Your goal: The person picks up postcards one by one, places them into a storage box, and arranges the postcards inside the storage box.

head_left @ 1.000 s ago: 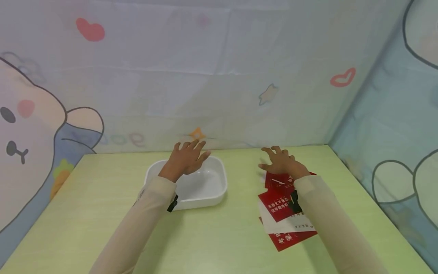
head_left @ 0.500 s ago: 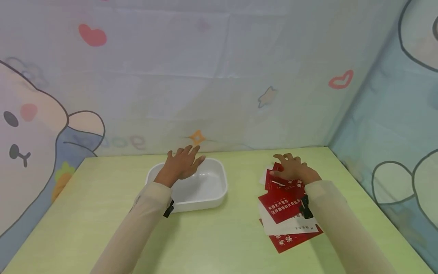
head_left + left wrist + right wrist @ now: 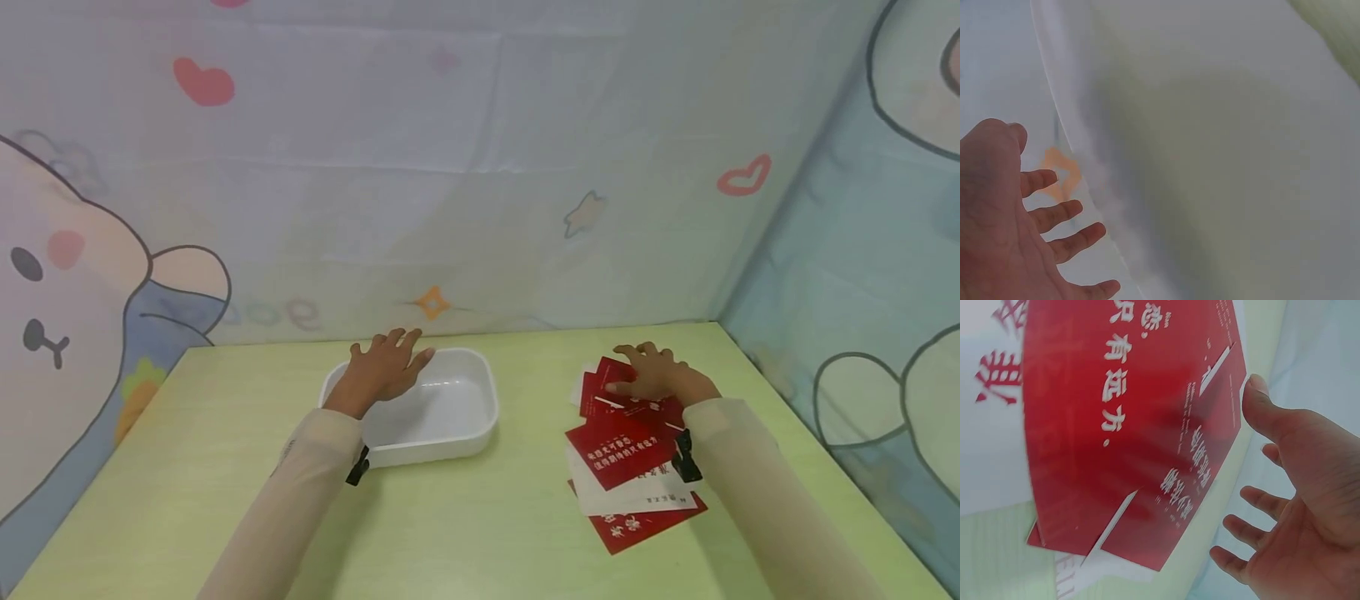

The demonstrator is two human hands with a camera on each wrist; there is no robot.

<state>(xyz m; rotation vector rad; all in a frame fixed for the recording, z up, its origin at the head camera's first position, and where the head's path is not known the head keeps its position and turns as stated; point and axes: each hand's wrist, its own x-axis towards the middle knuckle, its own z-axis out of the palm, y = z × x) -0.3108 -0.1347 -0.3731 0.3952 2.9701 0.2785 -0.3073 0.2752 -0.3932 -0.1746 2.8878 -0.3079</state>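
Observation:
My left hand (image 3: 381, 372) hovers over the left part of a white rectangular tub (image 3: 457, 408), fingers spread and holding nothing. In the left wrist view its fingers (image 3: 1079, 242) stand apart in front of the tub's pale inside. My right hand (image 3: 654, 373) is above the far end of a loose pile of red and white cards (image 3: 617, 450), with nothing in its grasp. The right wrist view has the red cards (image 3: 1085, 456), printed with white characters, beside the spread right hand (image 3: 1310, 506). Whether the right thumb touches a card I cannot tell.
A light green tabletop (image 3: 495, 533) lies under everything. Behind it hangs a pale printed cloth (image 3: 375, 208) with hearts and stars, and another printed cloth (image 3: 862, 275) borders the right side. The tub and the cards lie apart, with bare tabletop between them.
My right hand has moved right and slightly nearer, uncovering more of the red cards. My left hand has drifted left and a little nearer over the tub. Tub and cards stay put.

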